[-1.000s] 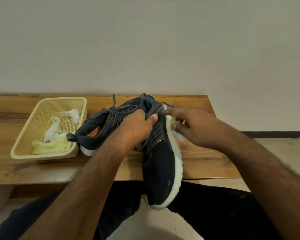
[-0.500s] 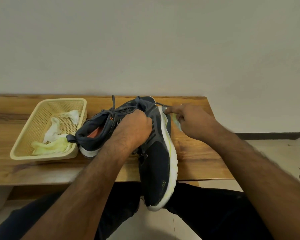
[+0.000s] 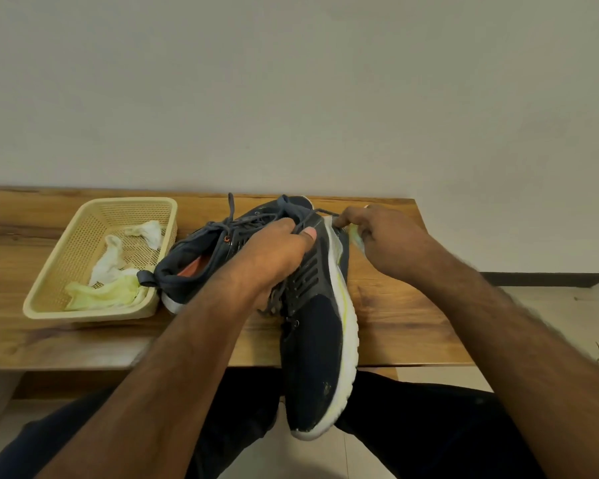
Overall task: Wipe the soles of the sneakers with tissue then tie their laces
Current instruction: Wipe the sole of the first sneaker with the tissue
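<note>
My left hand (image 3: 279, 252) grips a dark navy sneaker (image 3: 317, 340) around its laced upper, holding it on its side with the toe pointing toward me and the white sole (image 3: 348, 326) facing right. My right hand (image 3: 382, 236) is closed on a small pale tissue (image 3: 356, 236) pressed against the heel end of that sole. A second navy sneaker (image 3: 194, 267) with an orange insole lies on the wooden table (image 3: 395, 312), just left of my left hand, its laces loose.
A cream plastic basket (image 3: 70, 305) stands at the table's left and holds crumpled white and yellowish tissues (image 3: 113, 281). A plain wall runs behind the table. My dark-trousered legs are under the near edge, over a tiled floor.
My right hand with the tissue has slid away from me along the sole toward the heel. The held sneaker has tilted slightly, showing more of its sole edge.
</note>
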